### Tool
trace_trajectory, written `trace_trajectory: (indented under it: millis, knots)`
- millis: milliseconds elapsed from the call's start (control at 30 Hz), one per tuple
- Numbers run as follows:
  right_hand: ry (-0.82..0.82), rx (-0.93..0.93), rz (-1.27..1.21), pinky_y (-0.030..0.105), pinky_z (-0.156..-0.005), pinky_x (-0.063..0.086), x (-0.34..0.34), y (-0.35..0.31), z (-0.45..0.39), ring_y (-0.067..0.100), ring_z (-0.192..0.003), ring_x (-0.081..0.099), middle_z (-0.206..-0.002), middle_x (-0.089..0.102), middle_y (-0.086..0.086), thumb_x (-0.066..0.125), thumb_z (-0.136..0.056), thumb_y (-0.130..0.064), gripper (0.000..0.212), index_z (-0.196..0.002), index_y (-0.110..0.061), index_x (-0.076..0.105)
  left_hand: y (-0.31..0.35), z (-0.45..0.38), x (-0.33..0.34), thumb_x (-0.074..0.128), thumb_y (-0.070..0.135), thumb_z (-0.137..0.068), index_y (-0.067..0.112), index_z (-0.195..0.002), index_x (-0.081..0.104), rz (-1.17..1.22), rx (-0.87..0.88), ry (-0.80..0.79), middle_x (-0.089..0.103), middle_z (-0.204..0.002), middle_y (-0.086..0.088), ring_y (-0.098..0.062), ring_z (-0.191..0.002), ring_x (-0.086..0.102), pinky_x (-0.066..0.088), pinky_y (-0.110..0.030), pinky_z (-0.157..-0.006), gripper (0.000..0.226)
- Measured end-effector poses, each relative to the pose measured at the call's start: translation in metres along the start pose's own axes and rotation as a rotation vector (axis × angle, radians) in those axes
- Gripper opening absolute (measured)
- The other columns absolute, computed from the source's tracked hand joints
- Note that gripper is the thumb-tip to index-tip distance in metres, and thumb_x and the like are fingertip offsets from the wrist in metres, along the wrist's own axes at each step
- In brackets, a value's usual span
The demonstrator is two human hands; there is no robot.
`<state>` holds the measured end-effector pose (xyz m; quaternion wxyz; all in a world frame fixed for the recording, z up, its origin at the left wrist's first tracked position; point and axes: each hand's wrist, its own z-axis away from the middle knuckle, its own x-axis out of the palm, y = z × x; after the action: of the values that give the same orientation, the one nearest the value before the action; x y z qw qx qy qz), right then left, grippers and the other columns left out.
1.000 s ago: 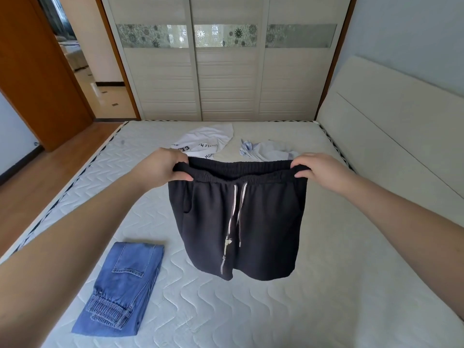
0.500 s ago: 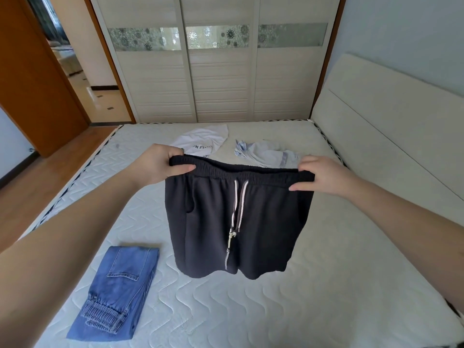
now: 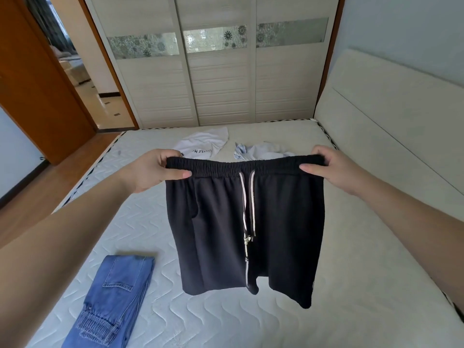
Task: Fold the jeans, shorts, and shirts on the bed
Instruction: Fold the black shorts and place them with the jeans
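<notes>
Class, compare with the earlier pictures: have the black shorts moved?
Yes. The black shorts have been lifted: their hems now hang clear above the mattress, where a second ago they reached its surface.

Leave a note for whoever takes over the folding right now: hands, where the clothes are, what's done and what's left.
Left hand and right hand each grip an end of the waistband, holding the black shorts up above the bed.
Jeans lie folded on the near left of the bed: done.
White shirt and pale shirt lie rumpled at the far end, unfolded.
Left: lay the shorts down and fold them, then fold both shirts.
</notes>
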<state>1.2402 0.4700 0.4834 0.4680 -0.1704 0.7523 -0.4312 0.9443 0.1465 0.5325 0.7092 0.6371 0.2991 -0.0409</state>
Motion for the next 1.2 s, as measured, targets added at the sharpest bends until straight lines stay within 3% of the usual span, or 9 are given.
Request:
trace_trajectory:
  millis: [100, 167, 400, 533, 667, 767, 933, 1033, 1200]
  knots:
    - [0.039, 0.055, -0.112, 0.030, -0.064, 0.039, -0.010, 0.013, -0.011, 0.010, -0.066, 0.049, -0.068, 0.051, -0.012, 0.075, -0.082, -0.037, 0.028, -0.074, -0.029, 0.049, 0.001, -0.017, 0.011, 0.071, 0.012, -0.080, 0.021, -0.076, 0.067, 0.344, -0.061, 0.015, 0.068, -0.090, -0.004, -0.017, -0.089, 0.066, 0.057, -0.028, -0.078, 0.011]
    - [0.052, 0.095, -0.176, 0.037, -0.070, 0.041, -0.015, 0.019, -0.019, 0.016, -0.074, 0.052, -0.073, 0.053, -0.007, 0.075, -0.080, -0.037, 0.026, -0.075, -0.029, 0.050, 0.002, -0.028, 0.019, 0.071, 0.010, -0.081, 0.021, -0.074, 0.062, 0.440, -0.065, 0.042, 0.067, -0.093, -0.006, -0.020, -0.091, 0.066, 0.057, -0.030, -0.078, 0.016]
    - [0.067, 0.166, -0.232, 0.029, -0.065, 0.043, -0.030, 0.034, -0.041, 0.014, -0.070, 0.056, -0.071, 0.060, -0.012, 0.076, -0.084, -0.020, 0.027, -0.075, -0.032, 0.054, 0.006, -0.062, 0.043, 0.069, 0.008, -0.080, 0.020, -0.071, 0.047, 0.566, -0.048, 0.160, 0.064, -0.087, -0.005, -0.018, -0.085, 0.064, 0.056, -0.030, -0.076, 0.027]
    - [0.058, 0.175, -0.176, 0.029, -0.064, 0.039, -0.038, 0.037, -0.050, 0.015, -0.069, 0.051, -0.076, 0.056, -0.005, 0.077, -0.083, -0.018, 0.026, -0.083, -0.025, 0.052, 0.007, -0.070, 0.039, 0.070, 0.008, -0.082, 0.017, -0.075, 0.047, 0.361, -0.093, 0.133, 0.057, -0.084, -0.010, -0.019, -0.081, 0.059, 0.053, -0.030, -0.071, 0.026]
    - [0.068, 0.125, 0.093, 0.029, -0.054, 0.031, -0.038, 0.038, -0.057, 0.012, -0.060, 0.040, -0.070, 0.047, -0.007, 0.072, -0.087, -0.026, 0.026, -0.083, -0.023, 0.047, 0.004, -0.077, 0.027, 0.073, 0.020, -0.087, 0.020, -0.074, 0.046, -0.195, -0.097, 0.140, 0.043, -0.064, 0.003, -0.009, -0.059, 0.040, 0.031, -0.026, -0.055, 0.030]
    - [0.057, 0.095, 0.212, 0.030, -0.054, 0.031, -0.033, 0.035, -0.061, 0.014, -0.063, 0.038, -0.074, 0.046, -0.005, 0.070, -0.089, -0.031, 0.027, -0.082, -0.023, 0.044, 0.002, -0.081, 0.020, 0.074, 0.020, -0.086, 0.016, -0.078, 0.046, -0.248, -0.089, 0.154, 0.042, -0.068, -0.003, -0.011, -0.061, 0.039, 0.028, -0.030, -0.058, 0.029]
    - [0.118, 0.202, 0.056, 0.029, -0.061, 0.035, -0.021, 0.030, -0.068, 0.012, -0.069, 0.047, -0.082, 0.053, -0.007, 0.076, -0.083, -0.033, 0.025, -0.088, -0.028, 0.051, -0.002, -0.083, 0.020, 0.071, 0.004, -0.084, 0.017, -0.079, 0.047, 0.301, -0.115, 0.192, 0.056, -0.079, -0.005, -0.016, -0.077, 0.057, 0.050, -0.028, -0.068, 0.028]
    - [0.163, 0.281, -0.190, 0.036, -0.074, 0.045, -0.010, 0.022, -0.073, 0.020, -0.079, 0.057, -0.091, 0.060, 0.002, 0.079, -0.081, -0.023, 0.031, -0.101, -0.020, 0.055, -0.004, -0.085, 0.021, 0.071, 0.001, -0.083, 0.019, -0.082, 0.050, 0.445, -0.138, 0.251, 0.062, -0.080, 0.000, -0.014, -0.075, 0.063, 0.055, -0.025, -0.067, 0.028]
    - [0.137, 0.351, -0.605, 0.032, -0.094, 0.051, 0.008, 0.000, -0.077, 0.018, -0.105, 0.069, -0.111, 0.072, 0.004, 0.074, -0.085, -0.010, 0.033, -0.116, -0.014, 0.066, -0.001, -0.087, 0.020, 0.069, 0.006, -0.088, 0.014, -0.118, 0.062, 0.703, -0.233, 0.341, 0.073, -0.109, -0.006, -0.018, -0.096, 0.072, 0.059, -0.027, -0.074, 0.033]
